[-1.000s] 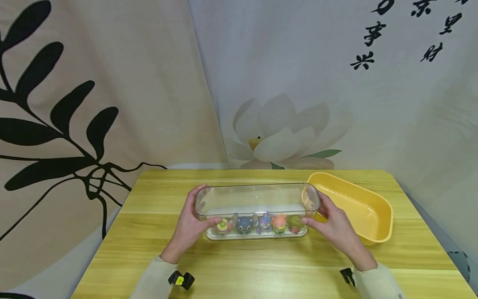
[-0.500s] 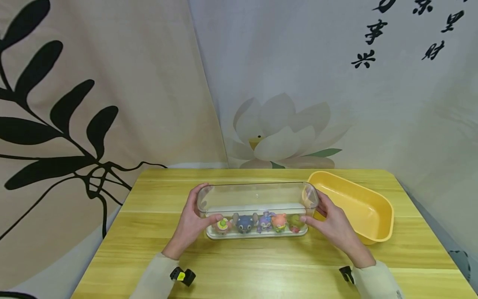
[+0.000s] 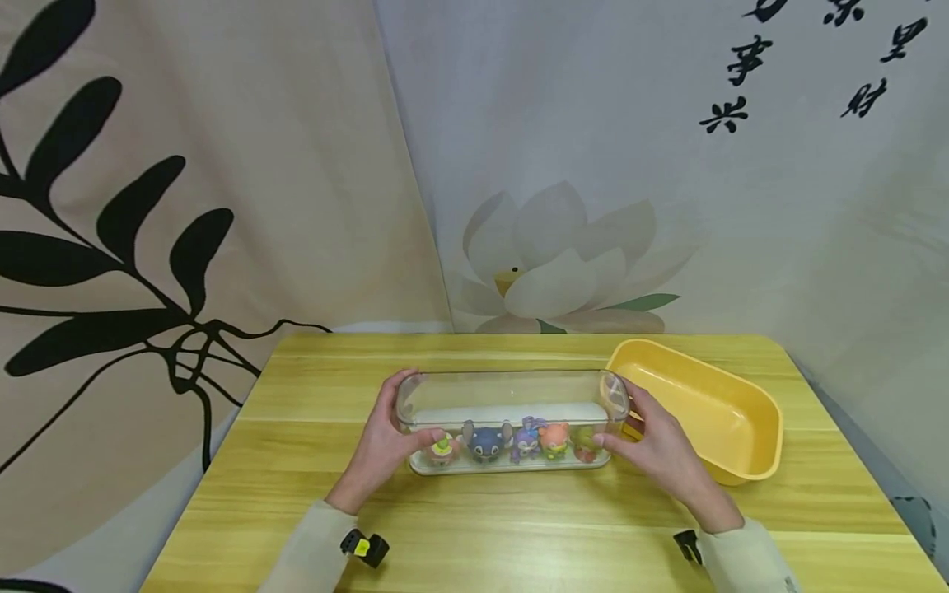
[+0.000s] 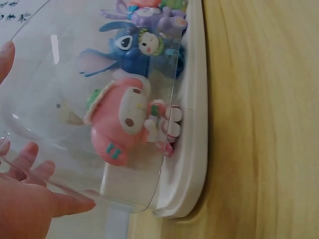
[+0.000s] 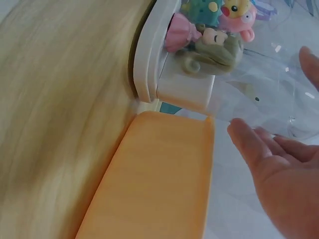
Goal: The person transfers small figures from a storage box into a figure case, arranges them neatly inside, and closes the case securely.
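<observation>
A clear plastic cover is held at both ends over a long white base. My left hand grips its left end, thumb at the front and fingers behind. At the other end, my right hand holds it in the same way. On the base stands a row of small figurines: a pink one with a hat, a big-eared blue one, a purple one, a coral-pink one and a green one. In the left wrist view, the pink figurine's feet show below the cover's lower edge.
A yellow plastic tub lies behind and beside my right hand, close to the base's right end. The wooden table is bounded behind by a printed cloth with a lotus and black writing.
The clear cover has come down a little toward the white base, both hands moving with it and slightly inward. The base, figurines and tub stay put.
</observation>
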Demonstrator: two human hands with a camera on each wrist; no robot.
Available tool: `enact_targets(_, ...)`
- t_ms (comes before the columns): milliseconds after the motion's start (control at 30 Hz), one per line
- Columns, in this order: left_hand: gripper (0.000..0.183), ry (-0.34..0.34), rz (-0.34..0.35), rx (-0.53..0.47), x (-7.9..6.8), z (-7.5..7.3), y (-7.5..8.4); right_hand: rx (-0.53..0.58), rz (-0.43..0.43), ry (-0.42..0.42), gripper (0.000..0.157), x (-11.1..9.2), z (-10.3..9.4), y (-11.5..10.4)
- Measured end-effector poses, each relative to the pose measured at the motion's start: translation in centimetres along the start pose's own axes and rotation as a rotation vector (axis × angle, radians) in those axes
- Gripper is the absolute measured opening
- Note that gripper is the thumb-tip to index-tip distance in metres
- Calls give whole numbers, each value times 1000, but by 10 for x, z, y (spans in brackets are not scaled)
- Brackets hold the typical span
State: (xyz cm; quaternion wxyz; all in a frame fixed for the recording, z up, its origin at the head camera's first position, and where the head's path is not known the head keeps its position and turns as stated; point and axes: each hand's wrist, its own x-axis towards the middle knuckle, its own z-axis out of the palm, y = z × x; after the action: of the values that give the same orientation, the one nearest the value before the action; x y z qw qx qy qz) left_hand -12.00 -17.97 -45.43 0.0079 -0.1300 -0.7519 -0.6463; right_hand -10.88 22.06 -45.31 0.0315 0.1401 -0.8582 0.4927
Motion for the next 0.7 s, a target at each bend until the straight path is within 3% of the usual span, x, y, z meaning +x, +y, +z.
enact_targets(167, 93, 0, -12, 10, -1, 1, -6, -33, -21, 11, 90, 1, 2, 5)
enact_targets(700, 93, -20, -42, -2, 0, -1, -14, -27, 59, 1, 95, 0, 4, 6)
